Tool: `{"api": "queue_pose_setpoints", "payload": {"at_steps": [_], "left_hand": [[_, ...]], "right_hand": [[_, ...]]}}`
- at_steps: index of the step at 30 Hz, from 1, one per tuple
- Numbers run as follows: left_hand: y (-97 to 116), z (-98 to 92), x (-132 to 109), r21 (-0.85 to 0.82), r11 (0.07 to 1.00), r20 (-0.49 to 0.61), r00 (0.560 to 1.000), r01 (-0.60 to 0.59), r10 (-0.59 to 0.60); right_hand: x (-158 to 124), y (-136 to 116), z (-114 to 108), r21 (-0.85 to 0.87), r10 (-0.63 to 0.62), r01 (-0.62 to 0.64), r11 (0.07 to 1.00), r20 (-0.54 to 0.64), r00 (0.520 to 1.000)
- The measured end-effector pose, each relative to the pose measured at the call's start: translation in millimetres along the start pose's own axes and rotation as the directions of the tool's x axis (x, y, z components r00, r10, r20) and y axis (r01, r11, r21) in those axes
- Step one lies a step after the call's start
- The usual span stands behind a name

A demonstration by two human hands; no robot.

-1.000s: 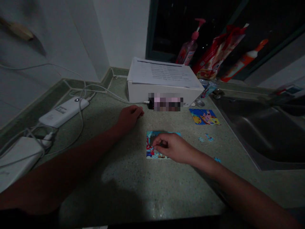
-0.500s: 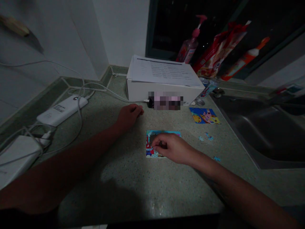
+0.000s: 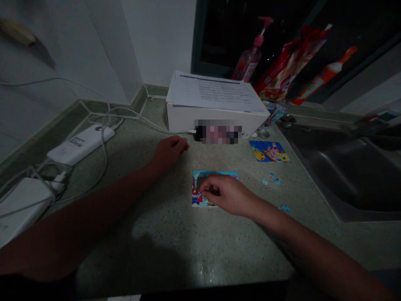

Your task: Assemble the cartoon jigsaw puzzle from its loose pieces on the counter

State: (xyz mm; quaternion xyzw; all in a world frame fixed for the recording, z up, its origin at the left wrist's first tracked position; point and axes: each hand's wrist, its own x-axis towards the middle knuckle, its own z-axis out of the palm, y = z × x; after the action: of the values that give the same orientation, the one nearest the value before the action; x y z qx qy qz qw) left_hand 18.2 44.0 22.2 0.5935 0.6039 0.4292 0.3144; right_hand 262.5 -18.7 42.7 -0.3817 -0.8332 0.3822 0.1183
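Note:
A small, colourful jigsaw puzzle (image 3: 198,200) lies flat on the speckled green counter, partly covered by my right hand (image 3: 224,192). That hand's thumb and forefinger are pinched together over the puzzle's left part, on what looks like a small puzzle piece, mostly hidden by the fingertips. My left hand (image 3: 171,149) rests on the counter farther back, fingers curled in with nothing visible in them. To the right of the puzzle lie several loose puzzle pieces (image 3: 275,179), one of them a light blue piece (image 3: 285,207). Behind these is a blue and yellow cartoon picture card (image 3: 270,151).
A white box (image 3: 181,117) with printed sheets (image 3: 219,94) on top stands at the back. A phone with a blurred screen (image 3: 217,132) leans on it, cabled. White power banks (image 3: 81,144) and cords lie left. A steel sink (image 3: 354,175) is at right, bottles (image 3: 249,62) behind.
Almost nothing differs. Both hands hold the same places and poses, and the view has shifted very slightly.

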Motion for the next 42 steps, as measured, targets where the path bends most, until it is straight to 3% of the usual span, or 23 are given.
{"api": "queue_pose_setpoints", "payload": {"at_steps": [14, 22, 28, 39, 42], "left_hand": [[-2.8, 0.6, 2.3, 0.006, 1.000, 0.009, 1.000, -0.007, 0.007], [-6.1, 2.1, 3.2, -0.005, 1.000, 0.012, 1.000, -0.003, 0.003], [-1.9, 0.6, 0.9, -0.001, 1.000, 0.008, 1.000, 0.000, 0.000], [-2.6, 0.7, 2.2, 0.025, 1.000, 0.009, 1.000, 0.007, -0.007], [-1.6, 0.1, 2.0, 0.008, 1.000, 0.007, 1.000, 0.020, -0.020]], "right_hand": [[0.0, -2.1, -0.3, -0.066, -0.025, 0.023, 0.998, -0.020, 0.999], [-9.1, 1.5, 1.4, -0.236, -0.163, 0.152, 0.960, -0.026, 0.986], [-14.6, 3.0, 1.9, -0.325, -0.172, 0.170, 0.930, 0.022, 0.985], [-17.7, 2.2, 1.4, -0.363, -0.246, 0.230, 0.903, 0.002, 0.969], [-20.6, 1.6, -7.8, -0.334, -0.254, 0.227, 0.915, -0.038, 0.967]]}}
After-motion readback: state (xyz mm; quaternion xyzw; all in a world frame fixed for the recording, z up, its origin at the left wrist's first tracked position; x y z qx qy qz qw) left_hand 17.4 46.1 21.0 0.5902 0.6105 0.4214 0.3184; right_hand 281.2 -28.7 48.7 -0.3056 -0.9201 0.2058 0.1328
